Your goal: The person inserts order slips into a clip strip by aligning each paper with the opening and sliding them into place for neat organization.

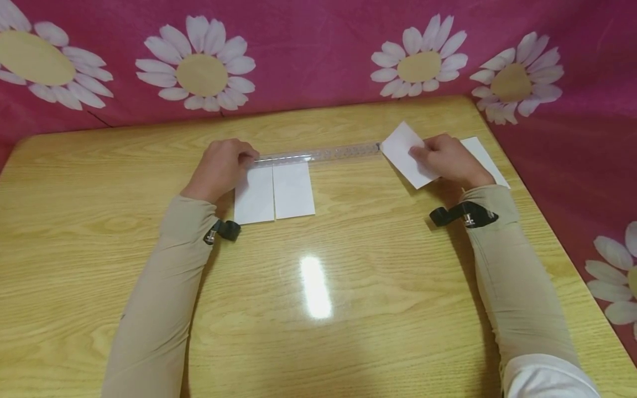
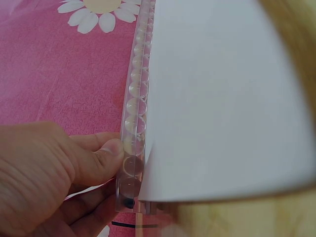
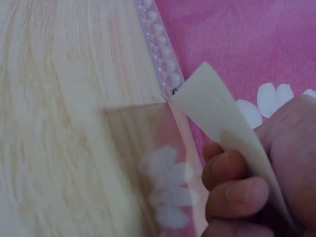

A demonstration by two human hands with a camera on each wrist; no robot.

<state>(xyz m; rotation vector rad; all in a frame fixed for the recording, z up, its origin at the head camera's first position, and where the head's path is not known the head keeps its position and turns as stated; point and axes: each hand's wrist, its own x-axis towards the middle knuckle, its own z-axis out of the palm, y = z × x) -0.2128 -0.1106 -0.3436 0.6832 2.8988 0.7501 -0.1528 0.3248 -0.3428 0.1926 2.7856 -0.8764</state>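
Observation:
A long clear plastic strip (image 1: 343, 151) with a row of round bumps or beads lies across the far part of the table. My left hand (image 1: 219, 168) pinches its left end, thumb (image 2: 112, 148) against the side in the left wrist view. Just below the strip, a white paper card (image 1: 255, 196) and a second white card (image 1: 293, 190) lie side by side with a thin gap between. My right hand (image 1: 450, 158) holds another white card (image 1: 404, 155) between thumb and fingers, tilted off the table. One corner of it is at or near the strip's right end.
Another white card (image 1: 485, 159) lies behind my right hand near the table's right edge, partly hidden. The wooden table (image 1: 378, 293) meets a pink cloth (image 1: 308, 55) with large daisies at the back and right. A black band (image 1: 478, 214) crosses the right wrist.

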